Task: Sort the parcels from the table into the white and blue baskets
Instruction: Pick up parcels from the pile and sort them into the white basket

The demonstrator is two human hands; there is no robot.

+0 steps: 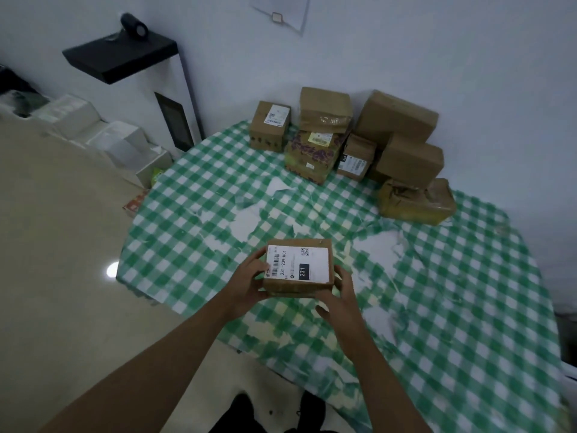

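Both hands hold one small cardboard box [298, 266] over the near part of the table [468, 307], label side up. Left hand [249, 284] grips the box's left end, thumb over the top edge by the barcode, the fingers presumably wrapped beneath, where they are hidden. Right hand [338, 293] cups the near right corner, fingers curled up against the right side, palm partly under. Label [298, 264] readable: 231-239-K01, with a black "231" block. Beyond the hands, against the wall, sits a pile of parcels [349, 142]; several brown boxes, one patterned box [312, 154], one crumpled taped parcel [416, 200] ahead and to the right of the right hand. Neither basket is in view, so the box's destination cannot be told from here. Risks, as judgement: the sorting choice depends on the label, so a misread code could put the box in the wrong basket. Grip is at the ends only; releasing one hand early during a turn could tip or drop the box. The tablecloth [203, 189] is torn and wrinkled below the hands; a box dragged across it could snag.
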